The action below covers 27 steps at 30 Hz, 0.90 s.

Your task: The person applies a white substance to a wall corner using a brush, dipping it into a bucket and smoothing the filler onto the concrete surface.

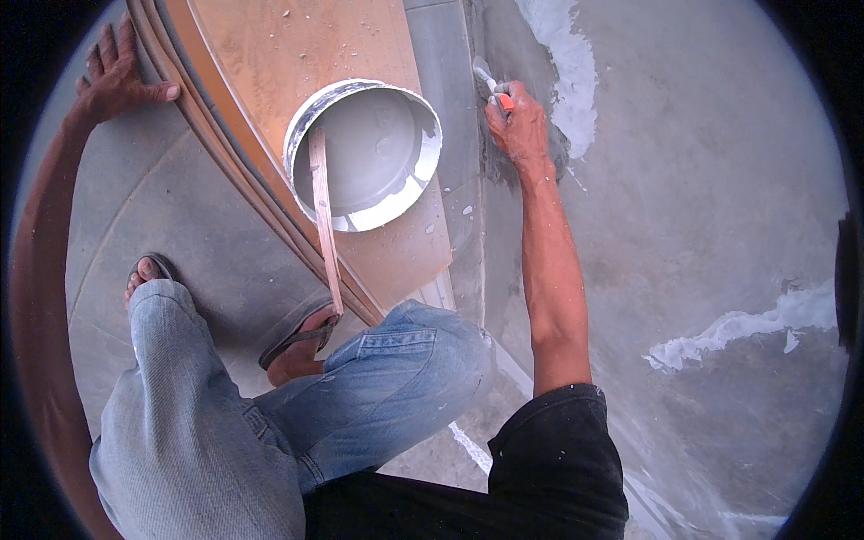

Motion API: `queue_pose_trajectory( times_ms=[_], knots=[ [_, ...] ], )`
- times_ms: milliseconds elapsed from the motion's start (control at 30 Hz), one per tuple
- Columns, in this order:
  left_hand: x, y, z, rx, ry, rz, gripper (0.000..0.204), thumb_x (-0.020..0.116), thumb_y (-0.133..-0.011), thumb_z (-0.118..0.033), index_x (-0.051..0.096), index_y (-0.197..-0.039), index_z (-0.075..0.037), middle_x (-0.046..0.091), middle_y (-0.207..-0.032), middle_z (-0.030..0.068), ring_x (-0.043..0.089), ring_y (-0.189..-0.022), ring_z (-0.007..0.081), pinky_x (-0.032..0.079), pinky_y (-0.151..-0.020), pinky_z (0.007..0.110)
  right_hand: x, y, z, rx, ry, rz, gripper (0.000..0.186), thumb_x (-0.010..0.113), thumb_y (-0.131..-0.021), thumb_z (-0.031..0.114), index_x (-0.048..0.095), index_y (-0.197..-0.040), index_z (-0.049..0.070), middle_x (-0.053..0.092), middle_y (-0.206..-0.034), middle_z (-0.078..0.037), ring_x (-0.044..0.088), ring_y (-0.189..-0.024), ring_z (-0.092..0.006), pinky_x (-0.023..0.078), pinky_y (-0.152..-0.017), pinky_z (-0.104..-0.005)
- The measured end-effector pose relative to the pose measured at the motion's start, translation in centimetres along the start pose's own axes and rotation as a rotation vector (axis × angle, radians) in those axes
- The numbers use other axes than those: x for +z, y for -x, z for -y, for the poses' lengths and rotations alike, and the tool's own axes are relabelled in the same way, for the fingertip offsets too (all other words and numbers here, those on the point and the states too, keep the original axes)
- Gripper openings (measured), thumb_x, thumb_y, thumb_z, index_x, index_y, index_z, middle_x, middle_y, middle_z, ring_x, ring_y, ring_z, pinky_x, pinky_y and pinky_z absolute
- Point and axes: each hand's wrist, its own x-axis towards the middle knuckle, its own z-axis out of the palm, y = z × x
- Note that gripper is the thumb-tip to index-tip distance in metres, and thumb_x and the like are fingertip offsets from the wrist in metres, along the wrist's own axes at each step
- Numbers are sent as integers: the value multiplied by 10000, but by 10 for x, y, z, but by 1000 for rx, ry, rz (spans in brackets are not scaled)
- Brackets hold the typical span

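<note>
My right hand (517, 126) grips a small tool with an orange handle (507, 103) and a pale, white-smeared tip, held against the grey plastered surface (675, 180) beside a white patch (567, 90). My left hand (121, 85) rests with fingers spread on the grey tiled surface at the upper left, beside stacked board edges. Between my hands, a round white bucket (414, 175) with pale grey contents stands on a tan board (279, 36). A wooden stick (322, 189) leans in the bucket.
My bent knees in jeans and my sandalled feet are on the grey tiles (117, 198) at lower left. Curved-looking board edges (225, 162) run alongside the bucket. Another white streak (738, 324) crosses the grey surface at lower right.
</note>
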Motion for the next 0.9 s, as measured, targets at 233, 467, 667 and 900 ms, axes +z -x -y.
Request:
queue_pose_trajectory(
  times_ms=[233, 467, 667, 900],
  knots=[
    [6, 0, 2, 17, 25, 1, 1397, 708, -427, -770, -31, -1457, -183, -68, -1469, 280, -75, -1333, 508, 65, -952, 767, 0, 2, -4, -25, 6, -10, 261, 643, -737, 142, 519, -915, -3, 605, -835, -235, 593, -799, -415, 470, -692, -453],
    [4, -1, -2, 6, 33, 21, 1395, 708, -431, -769, -29, -1457, -177, -55, -1465, 290, -66, -1330, 517, 71, -951, 769, -2, 6, -4, 12, 16, 19, 265, 650, -743, 151, 525, -926, 6, 610, -847, -227, 596, -809, -407, 472, -704, -448],
    [4, -1, 5, -1, -15, 46, 1383, 707, -441, -766, -27, -1459, -183, -44, -1470, 289, -49, -1338, 507, 76, -962, 749, -2, 8, -3, 29, 6, 29, 265, 652, -744, 154, 527, -928, 9, 614, -852, -219, 601, -810, -398, 473, -704, -444],
    [2, 0, -2, 21, 2, -23, 1374, 697, -454, -773, -28, -1462, -184, -50, -1481, 275, -38, -1352, 487, 67, -977, 717, -2, 11, -5, 44, 20, 34, 258, 650, -741, 150, 527, -919, 7, 618, -854, -215, 603, -809, -398, 475, -705, -444]
  ],
)
